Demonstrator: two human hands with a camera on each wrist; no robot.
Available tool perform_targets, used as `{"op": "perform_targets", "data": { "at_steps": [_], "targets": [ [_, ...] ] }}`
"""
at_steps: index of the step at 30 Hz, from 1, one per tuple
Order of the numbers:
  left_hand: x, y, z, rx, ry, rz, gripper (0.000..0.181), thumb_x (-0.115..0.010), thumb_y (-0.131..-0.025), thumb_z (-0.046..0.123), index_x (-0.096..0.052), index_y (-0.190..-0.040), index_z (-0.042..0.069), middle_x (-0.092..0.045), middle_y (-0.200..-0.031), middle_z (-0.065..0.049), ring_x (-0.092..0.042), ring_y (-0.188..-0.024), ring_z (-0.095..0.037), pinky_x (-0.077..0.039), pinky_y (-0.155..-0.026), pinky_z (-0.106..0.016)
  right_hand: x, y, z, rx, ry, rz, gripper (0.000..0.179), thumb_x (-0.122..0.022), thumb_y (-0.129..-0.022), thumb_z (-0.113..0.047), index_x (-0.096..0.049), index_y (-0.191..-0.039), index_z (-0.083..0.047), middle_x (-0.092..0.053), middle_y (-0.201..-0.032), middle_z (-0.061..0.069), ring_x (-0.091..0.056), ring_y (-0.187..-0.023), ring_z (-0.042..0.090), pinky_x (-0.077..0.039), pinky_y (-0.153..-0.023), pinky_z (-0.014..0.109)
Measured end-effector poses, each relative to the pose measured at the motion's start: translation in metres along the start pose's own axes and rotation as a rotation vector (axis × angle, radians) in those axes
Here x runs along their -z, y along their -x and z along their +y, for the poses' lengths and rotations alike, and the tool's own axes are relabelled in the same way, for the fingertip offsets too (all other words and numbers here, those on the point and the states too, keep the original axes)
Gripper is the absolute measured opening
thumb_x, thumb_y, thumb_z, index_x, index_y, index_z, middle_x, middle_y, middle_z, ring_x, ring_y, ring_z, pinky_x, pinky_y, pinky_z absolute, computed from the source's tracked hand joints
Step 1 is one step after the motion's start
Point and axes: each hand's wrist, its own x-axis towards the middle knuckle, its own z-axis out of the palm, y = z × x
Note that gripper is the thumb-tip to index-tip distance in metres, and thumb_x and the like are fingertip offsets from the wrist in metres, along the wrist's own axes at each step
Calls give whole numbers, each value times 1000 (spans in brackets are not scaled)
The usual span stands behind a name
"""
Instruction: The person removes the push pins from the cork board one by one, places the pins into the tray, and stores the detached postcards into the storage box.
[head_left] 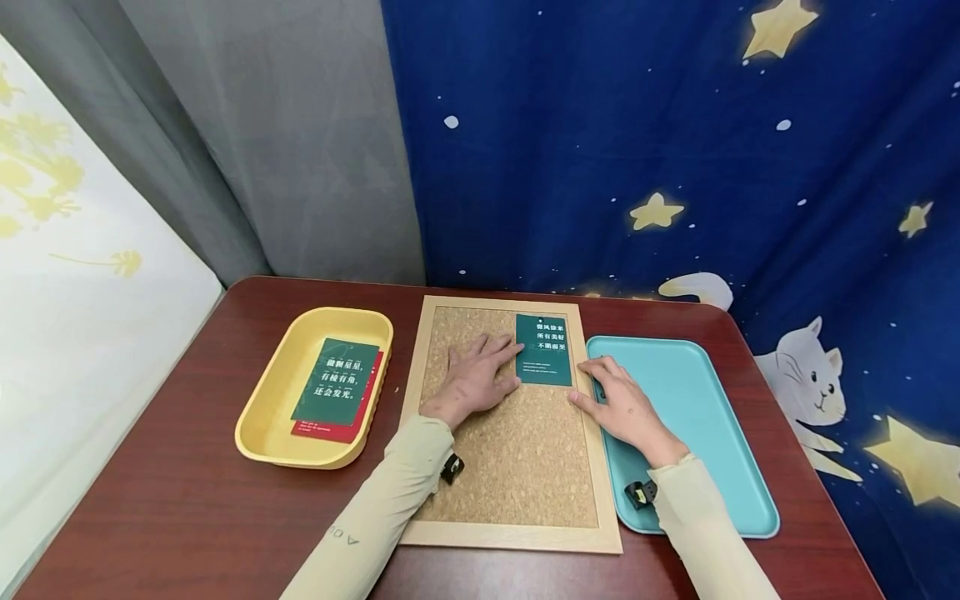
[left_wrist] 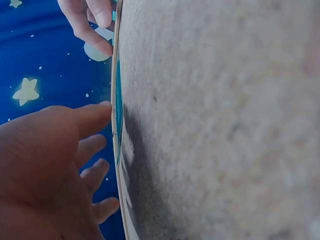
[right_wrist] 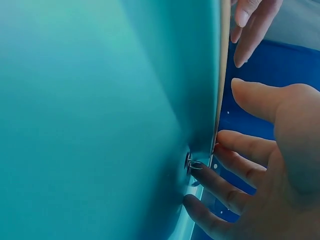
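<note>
A wood-framed cork board [head_left: 525, 467] lies on the table, bearing a dark green card [head_left: 536, 358] with white writing at its upper right. A small dark dot, like a pin head [head_left: 541, 320], shows at the card's top. My left hand [head_left: 474, 379] rests spread on the cork, fingertips at the card's left edge. With fingers loosely bent, my right hand [head_left: 626, 404] touches the board's right frame beside the card. In the right wrist view its lower fingers [right_wrist: 222, 187] reach over the blue tray [right_wrist: 90, 125], close to small dark and shiny pin-like pieces [right_wrist: 188, 161].
Left of the board stands a yellow basket [head_left: 262, 417]; inside, a green card [head_left: 337, 383] overlaps a red card [head_left: 330, 430]. The blue tray borders the board on the right. Behind the dark red table [head_left: 180, 467] hang a grey curtain [head_left: 300, 150] and a blue starry one [head_left: 555, 167].
</note>
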Motion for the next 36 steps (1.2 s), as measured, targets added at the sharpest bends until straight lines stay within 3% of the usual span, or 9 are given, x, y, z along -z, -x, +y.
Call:
{"op": "perform_targets", "data": {
  "at_steps": [18,36],
  "targets": [
    [-2,-11,8,-3,-85,-51,58,-57,-105,46,-41,-160,35,-25,-174,11,-18,-164,-29,-11,-121,-82,0,-2,1,-6,2,-6,59,-70,-100,-37,-55,-148,-5,-55,-144,15,-53,-132,37,-48,-106,59],
    [-6,-13,12,30,-91,-89,57,-57,-105,45,-42,-159,36,-27,-173,11,-14,-165,-28,-8,-122,-80,5,-5,-1,2,-26,-40,55,-68,-101,-35,-58,-144,-2,-56,-139,16,-56,-127,36,-50,-102,58]
  ]
}}
